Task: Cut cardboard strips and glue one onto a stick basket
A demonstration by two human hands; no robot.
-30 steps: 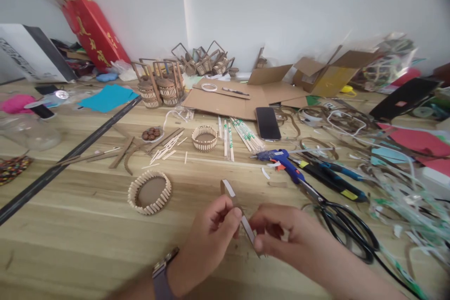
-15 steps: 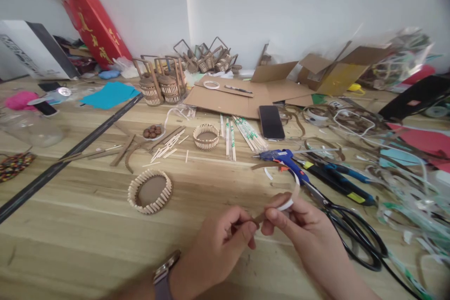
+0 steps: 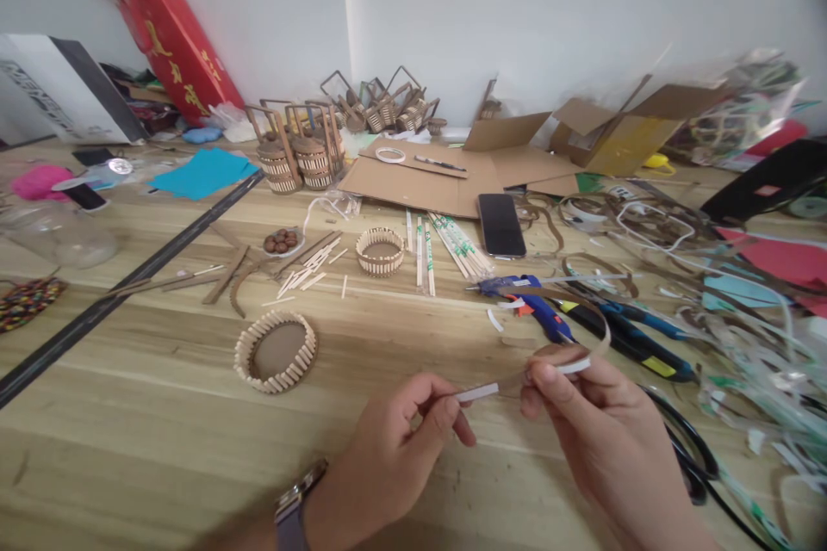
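Observation:
A narrow brown strip (image 3: 510, 382) with white sections along it stretches between my two hands over the front of the table. My left hand (image 3: 394, 448) pinches one end between thumb and fingers, and a white section shows just beside the fingertips. My right hand (image 3: 604, 417) is closed on the strip farther along, where another white section shows and the tail curls up and back to the left. Left of my hands sits a round tray-like ring (image 3: 276, 353) of short wooden sticks on a brown base. A watch is on my left wrist.
A blue glue gun (image 3: 526, 297), pliers and black-handled scissors (image 3: 691, 448), partly hidden, lie by my right hand. Farther back are a smaller stick ring (image 3: 380, 251), loose sticks, a phone (image 3: 501, 225), cardboard and finished little baskets (image 3: 297, 151). Tangled strips crowd the right side.
My right hand has moved right along with its part of the strip, widening the gap between my hands. More of the strip, including a white section by my left fingers, now shows.

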